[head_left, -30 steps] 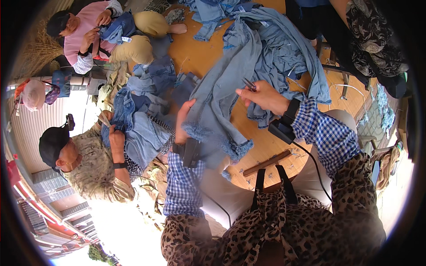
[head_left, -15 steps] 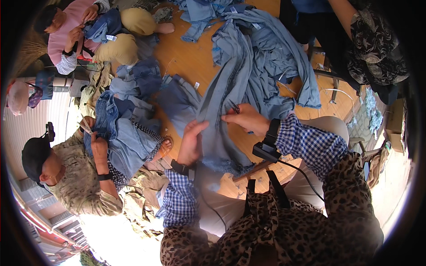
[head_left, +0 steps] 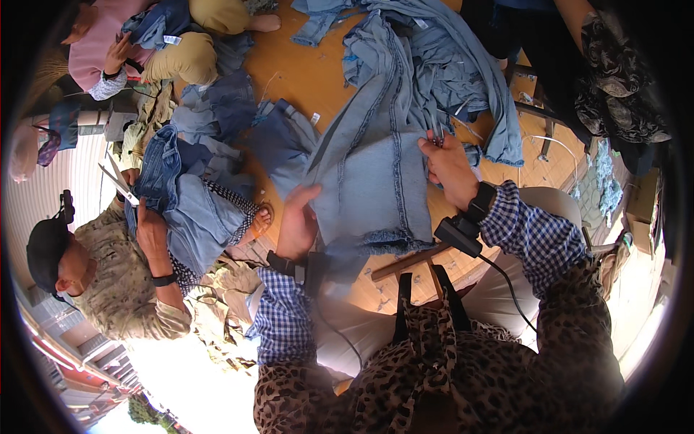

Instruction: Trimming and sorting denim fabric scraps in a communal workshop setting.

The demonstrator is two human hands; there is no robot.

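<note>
From my end I see a faded denim leg (head_left: 372, 192), soft and broad, with dark fuzzy seams and a ragged hem. It stretches between both hands: the left hand's (head_left: 296, 224) fingers pinch its left edge; the right hand's (head_left: 452, 170) curl around metal snips (head_left: 435, 136) at its right. Lengthwise, it runs away from the lap.

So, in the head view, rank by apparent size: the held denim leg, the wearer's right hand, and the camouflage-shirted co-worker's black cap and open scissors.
1. Denim leg
2. Black cap and right hand: too alike to rank
3. Scissors
</note>
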